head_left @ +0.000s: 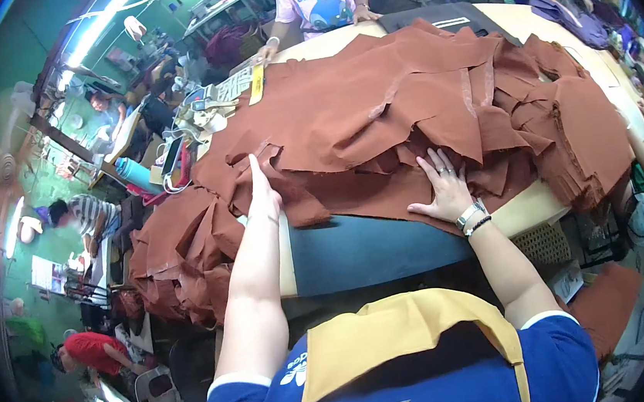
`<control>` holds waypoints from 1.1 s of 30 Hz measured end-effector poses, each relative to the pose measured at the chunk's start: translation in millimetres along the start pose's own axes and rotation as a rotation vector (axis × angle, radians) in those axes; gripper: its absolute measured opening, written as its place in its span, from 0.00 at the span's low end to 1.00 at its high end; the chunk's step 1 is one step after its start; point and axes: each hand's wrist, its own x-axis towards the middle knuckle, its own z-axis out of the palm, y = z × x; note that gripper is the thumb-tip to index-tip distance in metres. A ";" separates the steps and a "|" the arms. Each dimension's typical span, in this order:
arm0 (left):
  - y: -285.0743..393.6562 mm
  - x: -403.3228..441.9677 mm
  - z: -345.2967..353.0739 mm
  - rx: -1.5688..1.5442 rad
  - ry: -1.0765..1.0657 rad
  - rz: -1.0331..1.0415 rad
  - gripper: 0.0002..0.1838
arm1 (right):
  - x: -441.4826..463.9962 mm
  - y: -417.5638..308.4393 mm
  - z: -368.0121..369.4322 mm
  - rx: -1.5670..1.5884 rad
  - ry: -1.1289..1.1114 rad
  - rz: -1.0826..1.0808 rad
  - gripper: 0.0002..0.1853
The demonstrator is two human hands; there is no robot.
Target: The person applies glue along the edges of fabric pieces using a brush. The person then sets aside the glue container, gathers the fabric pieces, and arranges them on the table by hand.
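Note:
A large heap of reddish-brown fabric point(329, 115) with frayed, cut edges covers most of the table in front of me. My right hand point(445, 189) lies flat on the near part of the fabric, fingers spread, with a ring, a watch and a dark bracelet showing. Edge-on to the camera, my left hand point(263, 191) rests against a fold at the left, its fingers stretched out; the thumb side is hard to see. A smooth black sheet point(373, 252) lies under the near fabric edge, between my forearms.
Across the table point(521, 213) stands a person in a pink shirt point(318, 4), a hand near a yellow strip point(256, 85). Fabric hangs over the left edge. A blue bottle point(137, 174) and a red basket point(152, 195) are at left. Other people work around the room.

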 end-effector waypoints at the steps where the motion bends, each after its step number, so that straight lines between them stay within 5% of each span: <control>1: 3.4 11.3 3.4 -0.025 0.010 0.050 0.54 | 0.7 -0.7 -0.6 0.010 -0.016 0.007 0.61; 6: 16.6 79.7 7.3 -0.060 0.225 0.088 0.51 | 0.2 -0.3 -8.0 0.063 -0.066 0.013 0.61; 10: 20.4 89.3 6.9 0.030 0.040 0.117 0.54 | 0.0 0.0 -9.3 0.099 -0.011 -0.015 0.59; 15: 40.9 90.9 8.1 0.064 0.120 -0.001 0.35 | 0.4 -1.7 -8.8 0.045 -0.023 0.006 0.57; 21: 32.4 191.6 -27.8 0.124 -0.089 0.121 0.21 | 3.2 -8.1 -12.5 0.032 -0.051 0.048 0.55; 24: 45.6 150.0 -7.4 0.107 -0.094 0.001 0.13 | 3.1 -4.7 -8.3 0.036 -0.036 0.038 0.54; 29: 59.7 179.3 3.2 0.010 -0.122 0.197 0.10 | 2.5 -4.0 -3.6 0.038 0.035 0.050 0.59; 33: 66.9 73.2 44.8 -0.057 -0.200 0.262 0.07 | 6.0 -13.9 -4.5 -0.022 0.247 -0.012 0.69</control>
